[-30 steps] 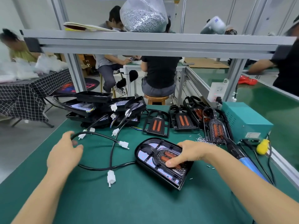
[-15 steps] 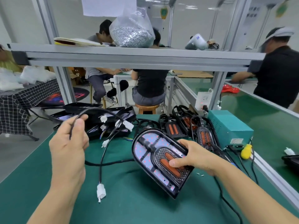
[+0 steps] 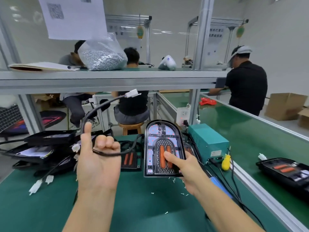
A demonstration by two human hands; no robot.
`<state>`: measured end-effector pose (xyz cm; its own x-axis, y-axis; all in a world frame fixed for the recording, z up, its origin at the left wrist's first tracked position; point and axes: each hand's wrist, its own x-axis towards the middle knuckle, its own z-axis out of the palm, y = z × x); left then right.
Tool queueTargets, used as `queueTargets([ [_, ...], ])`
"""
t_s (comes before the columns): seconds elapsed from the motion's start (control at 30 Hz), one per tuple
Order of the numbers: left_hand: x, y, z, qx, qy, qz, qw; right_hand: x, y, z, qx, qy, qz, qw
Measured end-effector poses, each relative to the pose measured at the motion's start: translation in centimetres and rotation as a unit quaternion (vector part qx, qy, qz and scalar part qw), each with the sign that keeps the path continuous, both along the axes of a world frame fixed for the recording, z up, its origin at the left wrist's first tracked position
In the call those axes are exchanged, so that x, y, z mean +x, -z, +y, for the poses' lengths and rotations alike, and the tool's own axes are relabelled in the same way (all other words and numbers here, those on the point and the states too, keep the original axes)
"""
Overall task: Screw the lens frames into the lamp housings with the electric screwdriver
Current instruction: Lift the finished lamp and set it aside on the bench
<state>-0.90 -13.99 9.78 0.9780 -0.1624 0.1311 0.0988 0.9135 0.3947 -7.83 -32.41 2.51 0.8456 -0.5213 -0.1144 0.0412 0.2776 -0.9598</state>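
My right hand point(image 3: 182, 166) grips a black arch-shaped lamp housing point(image 3: 163, 148) with two orange strips, held upright above the green bench, thumb on its face. My left hand point(image 3: 98, 158) is raised palm-up, fingers curled round the lamp's black cable point(image 3: 100, 106), which arcs up to a white connector point(image 3: 133, 94). The blue-handled electric screwdriver point(image 3: 219, 185) lies on the bench under my right forearm. Loose screws point(image 3: 173, 180) are scattered on the mat below the housing.
Several more black lamp housings point(image 3: 46, 148) with cables are piled at the left, another housing point(image 3: 287, 171) on the right bench. A teal power box point(image 3: 207, 141) and a yellow plug point(image 3: 225, 162) sit right. An aluminium shelf point(image 3: 117, 79) with a bag of screws point(image 3: 102, 54) crosses overhead. People work behind.
My right hand lifted the housing off the bench and turned it upright. My left hand took hold of the cable and raised it, swinging the connector up. The view tilted upward.
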Motion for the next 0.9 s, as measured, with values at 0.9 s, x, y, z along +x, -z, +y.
queueTargets([
  [0.9, -0.3, 4.5, -1.8, 0.376, 0.223, -0.018, 0.899, -1.0, -4.0, 2.4, 0.040, -0.095, -0.060, 0.993],
])
